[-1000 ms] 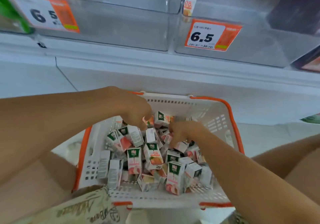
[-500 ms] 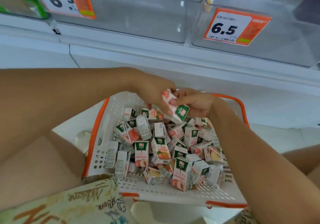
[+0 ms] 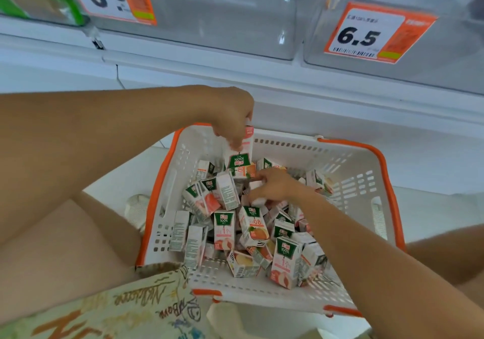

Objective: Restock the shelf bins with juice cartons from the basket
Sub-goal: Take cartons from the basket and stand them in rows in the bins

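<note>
Orange trim runs round the rim of the white basket (image 3: 351,178), which sits low in front of the person and holds a big heap of small juice cartons (image 3: 251,230). The left hand (image 3: 233,116) has its grip clamped on one carton (image 3: 239,152), lifted above the heap, likely so it can go up to the clear shelf bins (image 3: 222,19) above. The right hand (image 3: 275,185) is down in the heap with fingers curled on another carton, probably to carry two at once.
</note>
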